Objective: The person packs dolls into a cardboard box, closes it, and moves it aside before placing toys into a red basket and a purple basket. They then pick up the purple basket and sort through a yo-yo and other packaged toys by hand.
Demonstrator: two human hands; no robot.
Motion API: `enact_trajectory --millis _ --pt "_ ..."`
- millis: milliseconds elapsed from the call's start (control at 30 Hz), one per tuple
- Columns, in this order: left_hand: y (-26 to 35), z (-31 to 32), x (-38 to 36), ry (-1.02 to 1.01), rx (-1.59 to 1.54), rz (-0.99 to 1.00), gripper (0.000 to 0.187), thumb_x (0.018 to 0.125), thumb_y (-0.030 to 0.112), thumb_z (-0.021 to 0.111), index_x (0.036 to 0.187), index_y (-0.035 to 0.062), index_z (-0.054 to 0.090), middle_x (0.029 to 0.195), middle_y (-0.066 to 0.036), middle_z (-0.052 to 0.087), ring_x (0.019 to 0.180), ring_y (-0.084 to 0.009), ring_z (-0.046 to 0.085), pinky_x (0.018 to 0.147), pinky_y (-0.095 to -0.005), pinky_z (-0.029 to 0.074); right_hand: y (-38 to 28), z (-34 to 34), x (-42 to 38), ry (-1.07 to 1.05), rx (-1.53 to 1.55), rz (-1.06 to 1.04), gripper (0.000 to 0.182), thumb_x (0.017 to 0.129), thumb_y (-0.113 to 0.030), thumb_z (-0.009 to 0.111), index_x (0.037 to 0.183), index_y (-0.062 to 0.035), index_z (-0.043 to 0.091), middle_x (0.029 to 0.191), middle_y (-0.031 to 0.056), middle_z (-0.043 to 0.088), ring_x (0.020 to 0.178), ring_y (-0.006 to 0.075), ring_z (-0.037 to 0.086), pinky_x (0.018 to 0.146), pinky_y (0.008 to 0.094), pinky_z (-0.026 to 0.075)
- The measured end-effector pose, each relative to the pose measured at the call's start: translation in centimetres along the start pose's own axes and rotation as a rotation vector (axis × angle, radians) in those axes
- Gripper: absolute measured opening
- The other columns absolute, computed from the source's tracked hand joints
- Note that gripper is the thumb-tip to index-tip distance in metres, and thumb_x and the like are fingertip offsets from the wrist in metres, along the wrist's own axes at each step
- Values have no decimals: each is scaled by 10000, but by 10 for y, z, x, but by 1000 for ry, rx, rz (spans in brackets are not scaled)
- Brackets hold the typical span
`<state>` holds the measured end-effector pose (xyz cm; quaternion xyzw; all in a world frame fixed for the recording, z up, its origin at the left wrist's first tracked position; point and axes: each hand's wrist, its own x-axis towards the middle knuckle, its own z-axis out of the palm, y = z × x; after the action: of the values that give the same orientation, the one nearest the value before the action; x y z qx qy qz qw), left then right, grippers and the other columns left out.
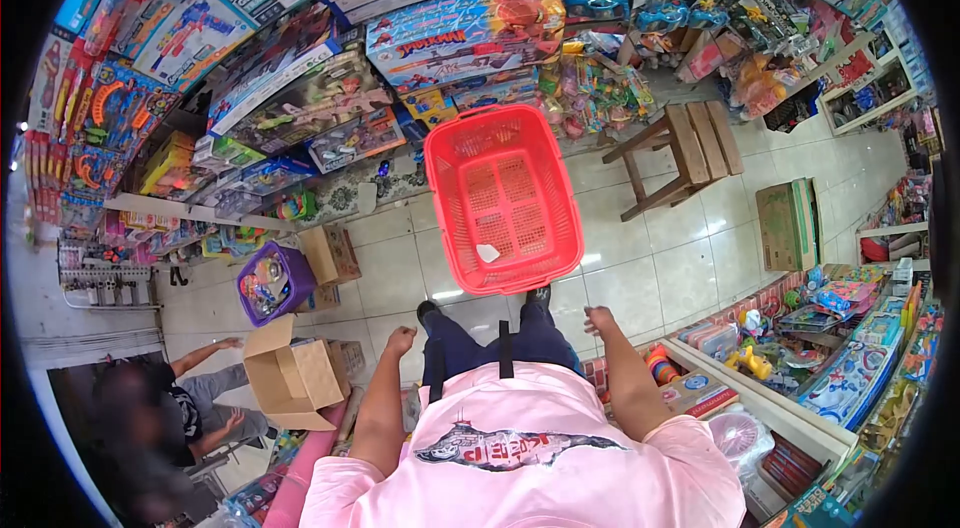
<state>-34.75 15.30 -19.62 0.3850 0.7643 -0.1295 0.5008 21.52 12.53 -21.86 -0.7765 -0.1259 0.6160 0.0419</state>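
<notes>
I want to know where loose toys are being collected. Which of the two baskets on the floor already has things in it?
The small purple basket by the open cardboard box: it is full of toys. The large red basket holds only a white scrap.

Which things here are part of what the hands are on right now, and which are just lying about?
In hand:
- red basket, in front of both hands
- left hand and right hand, bare, holding nothing

Lying about:
- wooden stool
- purple basket of toys
- open cardboard box
- boxed toys on shelves

Both bare arms are held forward and low; the left hand (401,339) is loosely curled, the right hand (599,318) likewise, nothing gripped.
</notes>
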Motion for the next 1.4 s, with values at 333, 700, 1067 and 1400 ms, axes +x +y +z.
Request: enact_trajectory --millis 333,700,1067,1400 --pt "-74 -62 15 -191 -346 -21 548 954 452 530 1301 30 493 1178 -124 634 913 -262 657 805 -464 496 23 108 -11 14 -175 -22 384 911 -333 568 1112 -6 590 962 161 704 643 265 685 584 447 517" --pt "-204 -117 53 61 -529 185 321 913 267 565 1093 12 642 956 -135 696 814 -234 672 689 -337 561 -87 260 -68 273 -203 -471 193 838 -134 636 910 44 651 734 148 682 591 221 672 519 336 571" --pt "-277 -186 74 343 -952 148 280 980 259 549 1101 13 610 845 -89 661 736 -170 636 642 -315 537 -227 343 -47 134 -625 -448 183 852 -146 603 903 24 650 734 164 685 559 245 674 488 343 558" --pt "-337 -317 96 830 -812 92 162 940 130 575 1046 24 637 850 -97 649 792 -205 610 736 -337 497 -424 550 33 -157 -1110 -820 379 896 -404 568 885 -46 691 764 163 686 731 303 676 716 435 540"
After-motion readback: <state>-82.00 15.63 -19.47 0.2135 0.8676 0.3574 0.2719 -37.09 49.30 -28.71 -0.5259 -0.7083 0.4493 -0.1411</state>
